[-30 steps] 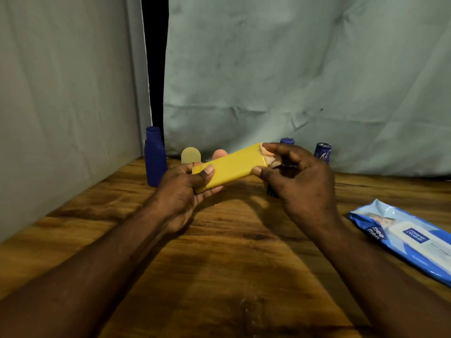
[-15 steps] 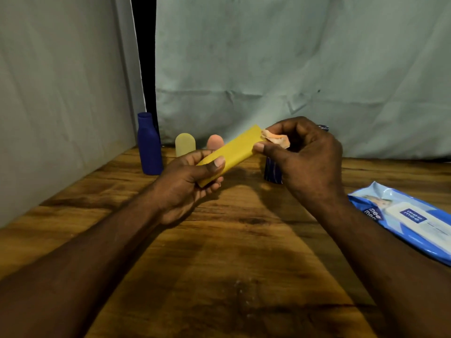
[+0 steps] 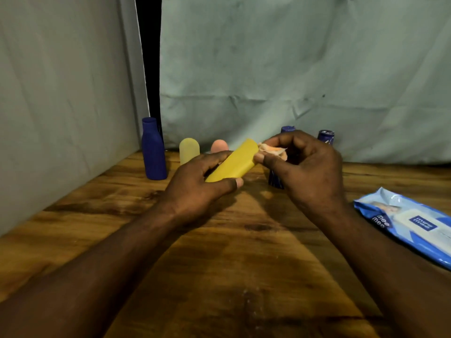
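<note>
Above the table (image 3: 219,276) centre, the left hand (image 3: 195,191) holds a yellow case (image 3: 231,163), fingers (image 3: 227,186) curled round it. The right hand (image 3: 310,172) pinches a crumpled orange cloth (image 3: 273,150) touching the case's far end. A wipes pack (image 3: 415,225) lies right.

This looks like a makeshift corner set up in a home: a worn, dark-grained wooden table (image 3: 219,276) is closed in by creased pale grey-green cloth sheets (image 3: 292,69) hung as walls, with a dark gap (image 3: 148,69) where two of them meet. Household baby-care goods line it: a blue plastic pack of wet wipes (image 3: 410,223), a dark blue plastic bottle (image 3: 153,150) and a pale yellow rounded cap (image 3: 189,148).
</note>
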